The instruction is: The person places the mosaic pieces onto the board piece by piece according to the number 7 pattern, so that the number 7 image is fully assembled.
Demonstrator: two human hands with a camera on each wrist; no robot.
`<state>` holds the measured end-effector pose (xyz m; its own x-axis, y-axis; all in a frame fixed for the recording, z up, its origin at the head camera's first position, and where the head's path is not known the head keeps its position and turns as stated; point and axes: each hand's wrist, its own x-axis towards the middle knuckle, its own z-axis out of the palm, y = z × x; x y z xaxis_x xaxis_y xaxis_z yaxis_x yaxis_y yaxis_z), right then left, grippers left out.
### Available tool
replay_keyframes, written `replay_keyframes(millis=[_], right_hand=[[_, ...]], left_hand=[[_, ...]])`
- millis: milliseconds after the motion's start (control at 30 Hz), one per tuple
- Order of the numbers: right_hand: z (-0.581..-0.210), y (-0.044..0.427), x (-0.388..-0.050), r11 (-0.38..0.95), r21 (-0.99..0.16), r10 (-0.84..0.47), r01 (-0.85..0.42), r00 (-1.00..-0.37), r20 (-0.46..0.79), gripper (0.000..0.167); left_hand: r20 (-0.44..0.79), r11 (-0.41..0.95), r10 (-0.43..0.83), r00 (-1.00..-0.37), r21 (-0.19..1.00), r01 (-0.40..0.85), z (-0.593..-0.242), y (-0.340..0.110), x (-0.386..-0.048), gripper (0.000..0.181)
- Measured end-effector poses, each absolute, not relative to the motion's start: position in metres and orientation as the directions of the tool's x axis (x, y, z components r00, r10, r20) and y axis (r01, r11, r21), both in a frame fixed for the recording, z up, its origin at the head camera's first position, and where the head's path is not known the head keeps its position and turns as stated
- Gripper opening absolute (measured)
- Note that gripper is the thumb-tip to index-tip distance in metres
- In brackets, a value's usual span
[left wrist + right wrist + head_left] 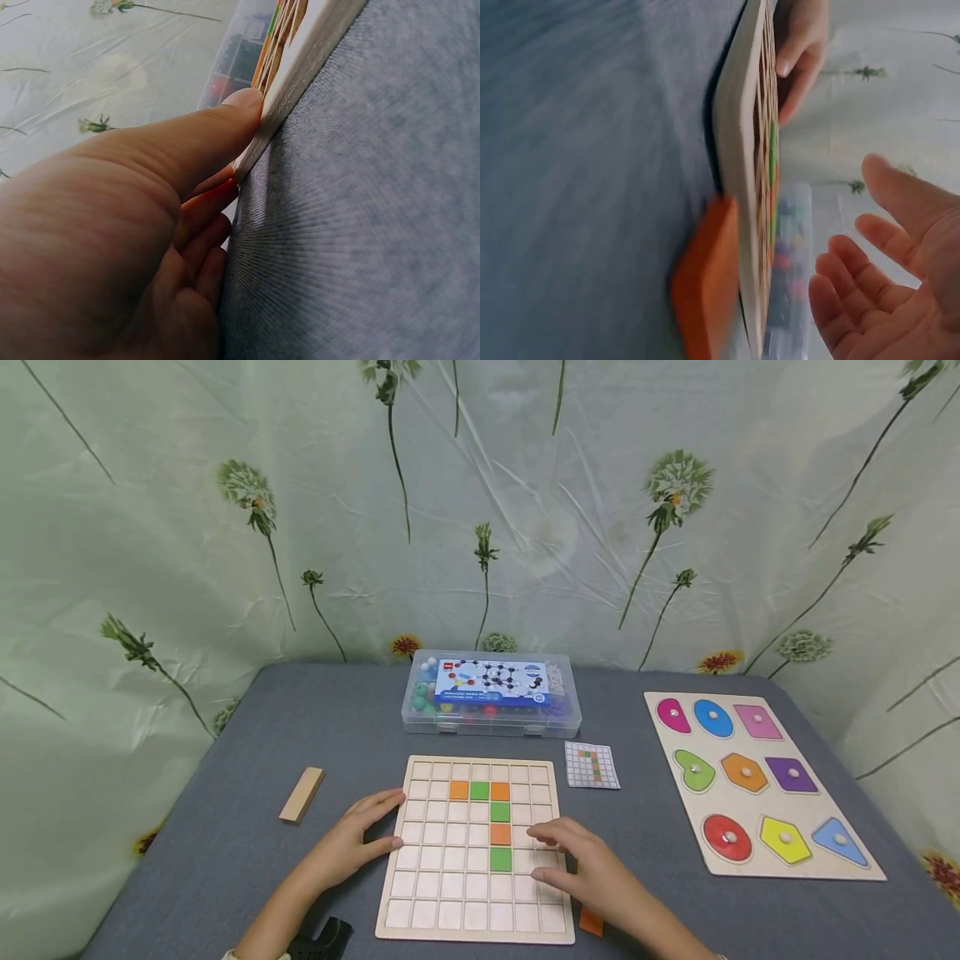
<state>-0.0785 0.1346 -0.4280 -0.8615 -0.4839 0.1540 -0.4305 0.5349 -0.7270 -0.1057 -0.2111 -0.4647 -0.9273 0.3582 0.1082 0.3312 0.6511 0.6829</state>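
A wooden grid board [450,910] lies flat on the table, with orange tiles [500,834] and green tiles [501,860] set in some of its squares. They form a short row that turns down into a column. My left hand [351,843] rests against the board's left edge, thumb and fingertips touching its side. Over the right part of the board hovers my right hand [588,868], fingers loosely spread and holding nothing. A loose orange tile [709,277] lies by the board's lower right edge, partly hidden by my right wrist in the head view.
A small card [592,766] printed with a coloured grid lies right of the board. Behind stands a clear molecular model case [491,722]. A shape puzzle [765,814] is at the right, a wooden block [302,795] at the left. A black object [324,941] sits near my left forearm.
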Motion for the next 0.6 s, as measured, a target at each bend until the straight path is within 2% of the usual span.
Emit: replay_keyframes(millis=[167,267,467,600], right_hand=[[-0.423,0.156,-0.065,0.588,-0.710,-0.460,-0.388,-0.882,0.101,0.043],[-0.423,0.169,-0.059,0.610,-0.718,-0.470,-0.335,-0.883,0.012,0.047],[-0.429,0.187,-0.052,0.670,-0.712,-0.501,-0.209,-0.835,-0.226,0.052],[-0.436,0.192,-0.050,0.673,-0.710,-0.516,-0.207,-0.819,-0.250,0.045]], left_hand=[[0.108,0.648,0.356,-0.928,0.688,0.328,-0.465,-0.211,-0.107,0.065],[0.108,0.647,0.354,-0.929,0.689,0.327,-0.466,-0.211,-0.107,0.066],[0.104,0.652,0.356,-0.929,0.684,0.326,-0.466,-0.211,-0.107,0.066],[0.100,0.651,0.355,-0.930,0.687,0.323,-0.466,-0.211,-0.106,0.066]])
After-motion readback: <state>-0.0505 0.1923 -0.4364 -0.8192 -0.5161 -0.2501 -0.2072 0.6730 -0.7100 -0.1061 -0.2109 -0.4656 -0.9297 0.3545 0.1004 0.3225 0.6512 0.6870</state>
